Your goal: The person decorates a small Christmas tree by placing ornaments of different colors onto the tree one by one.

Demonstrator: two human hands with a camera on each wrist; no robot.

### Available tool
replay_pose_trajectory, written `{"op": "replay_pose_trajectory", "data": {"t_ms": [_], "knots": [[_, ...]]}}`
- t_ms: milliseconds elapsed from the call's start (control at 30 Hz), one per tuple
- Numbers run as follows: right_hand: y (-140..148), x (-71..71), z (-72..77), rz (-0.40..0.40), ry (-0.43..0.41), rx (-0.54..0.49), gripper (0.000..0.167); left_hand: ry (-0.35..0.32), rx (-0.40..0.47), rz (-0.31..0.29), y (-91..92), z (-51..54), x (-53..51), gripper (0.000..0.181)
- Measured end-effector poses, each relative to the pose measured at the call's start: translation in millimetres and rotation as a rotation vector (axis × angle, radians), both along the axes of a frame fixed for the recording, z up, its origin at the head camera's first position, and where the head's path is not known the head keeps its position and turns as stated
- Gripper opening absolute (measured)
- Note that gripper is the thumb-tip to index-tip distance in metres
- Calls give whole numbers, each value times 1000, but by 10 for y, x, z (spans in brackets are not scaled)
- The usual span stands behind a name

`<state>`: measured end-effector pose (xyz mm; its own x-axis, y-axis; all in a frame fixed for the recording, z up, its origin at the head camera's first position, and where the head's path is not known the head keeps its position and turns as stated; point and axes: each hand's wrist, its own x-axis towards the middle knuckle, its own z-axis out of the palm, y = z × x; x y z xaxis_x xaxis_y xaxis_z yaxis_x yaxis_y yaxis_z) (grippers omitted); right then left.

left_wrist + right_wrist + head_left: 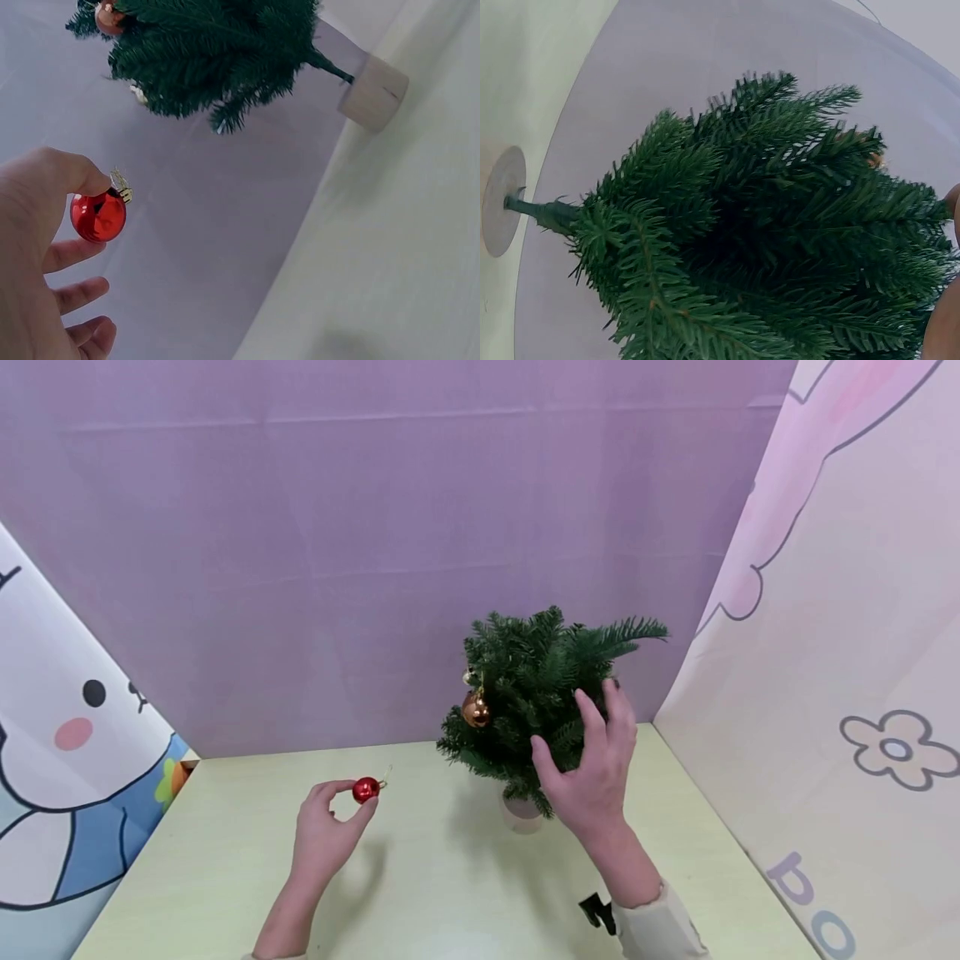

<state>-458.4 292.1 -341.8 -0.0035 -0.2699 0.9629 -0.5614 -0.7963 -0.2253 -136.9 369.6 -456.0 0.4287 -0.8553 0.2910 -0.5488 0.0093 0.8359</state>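
Observation:
My left hand (330, 831) pinches a shiny red Christmas bauble (365, 790) between thumb and fingers, above the table to the left of the tree. A gold cap and a thin loop on the bauble (99, 217) point toward the tree in the left wrist view. The small artificial Christmas tree (525, 668) stands on a round wooden base (522, 816). Over the tree's right side is my right hand (596, 768), its fingers spread and loosely bent; whether they touch the branches I cannot tell. A copper-gold bauble (476, 709) hangs on the tree's left side.
A pale yellow-green table (420, 877) carries the tree. Behind it rises a purple cloth backdrop (337, 568). Printed panels stand at the left (45, 777) and right (847, 635). A small black piece (597, 912) shows beside my right sleeve.

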Motion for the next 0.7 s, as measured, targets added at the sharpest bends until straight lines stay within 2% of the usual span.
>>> {"op": "replay_pose_trajectory", "data": {"t_ms": [100, 300, 567, 700], "knots": [[-29, -9, -1, -5, -1, 1, 67, 1, -38, -11, 16, 73, -51, 35], [-47, -8, -14, 5, 10, 78, 69, -6, -103, -35, 37, 226, -166, 34], [-14, -11, -31, -4, 7, 123, 66, -27, -230, -94, 85, 553, -393, 34], [-17, -13, -35, -5, 4, 124, 66, -30, -279, -125, 87, 681, -480, 37]]}}
